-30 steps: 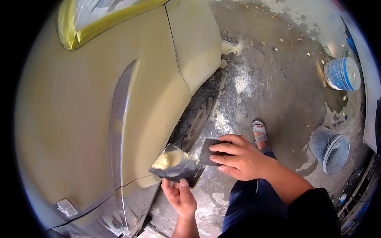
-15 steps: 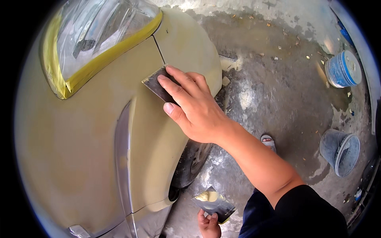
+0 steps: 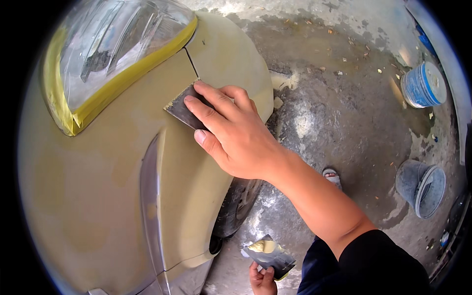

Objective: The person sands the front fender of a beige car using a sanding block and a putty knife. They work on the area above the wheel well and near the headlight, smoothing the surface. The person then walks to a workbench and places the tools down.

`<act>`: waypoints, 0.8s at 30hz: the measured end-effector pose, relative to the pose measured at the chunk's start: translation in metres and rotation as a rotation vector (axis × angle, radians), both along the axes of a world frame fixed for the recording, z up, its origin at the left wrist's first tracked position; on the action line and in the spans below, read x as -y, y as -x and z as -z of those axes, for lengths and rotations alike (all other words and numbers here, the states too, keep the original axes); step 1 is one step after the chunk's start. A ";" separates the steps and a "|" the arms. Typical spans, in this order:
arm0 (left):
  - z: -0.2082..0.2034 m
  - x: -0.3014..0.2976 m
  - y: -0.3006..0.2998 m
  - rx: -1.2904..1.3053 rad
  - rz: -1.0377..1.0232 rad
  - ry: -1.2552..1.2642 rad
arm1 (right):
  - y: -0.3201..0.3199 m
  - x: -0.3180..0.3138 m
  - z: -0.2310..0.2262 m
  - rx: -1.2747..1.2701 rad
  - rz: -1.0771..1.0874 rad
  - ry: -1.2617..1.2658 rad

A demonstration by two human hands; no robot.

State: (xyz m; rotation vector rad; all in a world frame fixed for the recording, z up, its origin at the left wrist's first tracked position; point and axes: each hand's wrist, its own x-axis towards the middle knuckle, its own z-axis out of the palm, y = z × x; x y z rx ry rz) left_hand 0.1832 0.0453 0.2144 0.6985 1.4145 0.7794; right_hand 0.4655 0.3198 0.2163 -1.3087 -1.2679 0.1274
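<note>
My right hand (image 3: pixel 241 135) is closed on a flat dark spreader (image 3: pixel 183 109), fingers laid along its top and thumb at its side. The spreader rests against the tan car body (image 3: pixel 103 191), near a panel seam (image 3: pixel 191 61), and a pale yellowish rim shows along its edge. Low in the view, my left hand (image 3: pixel 263 281) grips a dark flat plate (image 3: pixel 281 261) between thumb and fingers. A lump of pale yellow putty (image 3: pixel 262 246) sits on the plate's far end. Some of the left fingers are hidden beneath it.
Yellow masking tape (image 3: pixel 132 69) borders a window covered in clear plastic (image 3: pixel 118 37). Below the wheel arch is a tire (image 3: pixel 236 206). On the stained concrete floor (image 3: pixel 339 113) stand a blue-and-white bucket (image 3: pixel 420 86) and a grey bucket (image 3: pixel 418 189). My sandaled foot (image 3: pixel 332 177) shows beside my forearm.
My right hand and the spreader have shifted slightly left across the car body. The left hand with the plate sits a little lower and farther right in the view.
</note>
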 end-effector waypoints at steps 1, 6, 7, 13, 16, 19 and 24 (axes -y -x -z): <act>0.000 0.000 0.001 -0.006 -0.001 0.013 | 0.001 -0.002 0.001 0.003 -0.003 0.009; 0.006 0.003 0.005 -0.020 -0.011 0.068 | 0.002 0.011 0.014 0.037 -0.093 0.077; 0.007 0.003 0.005 -0.016 -0.005 0.065 | 0.003 0.013 0.016 0.046 -0.106 0.088; 0.015 0.003 0.009 -0.001 -0.001 0.086 | 0.015 0.019 0.031 0.056 -0.109 0.102; 0.014 0.000 0.009 0.005 -0.016 0.066 | 0.024 0.023 0.041 0.053 -0.122 0.109; 0.015 0.000 0.011 0.017 -0.043 0.043 | 0.031 0.027 0.050 0.062 -0.121 0.124; 0.017 0.002 0.014 0.025 -0.037 0.012 | 0.041 0.034 0.065 0.074 -0.131 0.156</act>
